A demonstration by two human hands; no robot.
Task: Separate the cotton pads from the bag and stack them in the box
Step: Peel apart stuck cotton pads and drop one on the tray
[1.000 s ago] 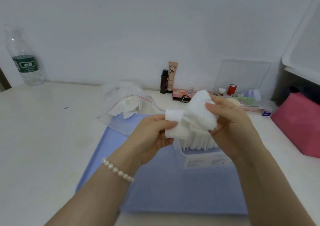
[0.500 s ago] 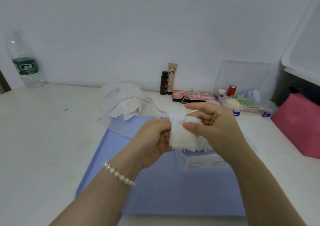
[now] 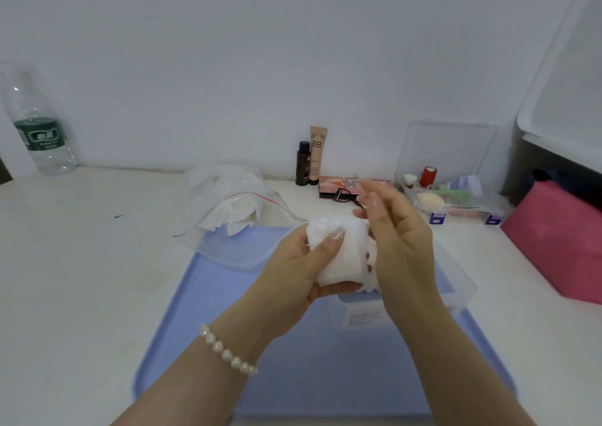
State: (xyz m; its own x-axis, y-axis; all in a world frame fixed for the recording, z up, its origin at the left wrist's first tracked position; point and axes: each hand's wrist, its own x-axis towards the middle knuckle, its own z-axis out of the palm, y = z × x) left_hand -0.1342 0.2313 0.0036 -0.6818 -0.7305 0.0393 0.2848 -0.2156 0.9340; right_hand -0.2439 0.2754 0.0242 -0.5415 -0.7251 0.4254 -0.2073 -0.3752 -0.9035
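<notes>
My left hand (image 3: pixel 294 269) grips a small wad of white cotton pads (image 3: pixel 338 253), thumb pressed flat across the front of it and fingers curled behind. My right hand (image 3: pixel 395 240) stands on edge just beside the wad, its palm against the pads' right side; its upper fingers are loosely bent above the wad, and I cannot tell whether the lower ones hold the pads. A pearl bracelet (image 3: pixel 228 354) circles my left wrist.

Directly below my hands sits the clear box (image 3: pixel 358 314), with more white pads showing at its rim under my right hand. The box stands on a blue tray (image 3: pixel 293 376), which rests on the white desk (image 3: pixel 81 279).

Beyond my left hand lies the open zip bag (image 3: pixel 228 210), with pads inside it. Past my right hand are a BB cream tube (image 3: pixel 317 153), a dark bottle (image 3: pixel 302 163) and a clear organizer (image 3: pixel 456 197). Far out beyond my left hand stands a water bottle (image 3: pixel 35 125).
</notes>
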